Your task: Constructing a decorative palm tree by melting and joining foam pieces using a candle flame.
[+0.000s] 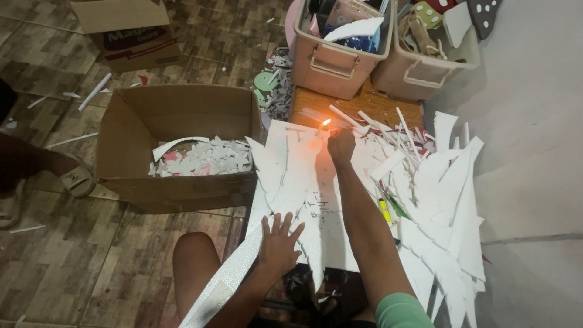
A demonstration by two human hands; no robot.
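Head view
Foam sheet: white, jagged-edged, lying flat on the low table — glowing orange near the flame.
Left hand: pressing flat on the sheet's near end, fingers spread open.
Right hand: reaching over the sheet's far end, closed around something small — the flame is burning just above it.
Scraps: white offcuts piling to the right.
Box: sitting left, holding shreds.

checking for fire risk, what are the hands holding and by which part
The right hand grips something small with a flame at its top, held from below; what it is cannot be told. The left hand holds nothing, lying flat on the white foam sheet.
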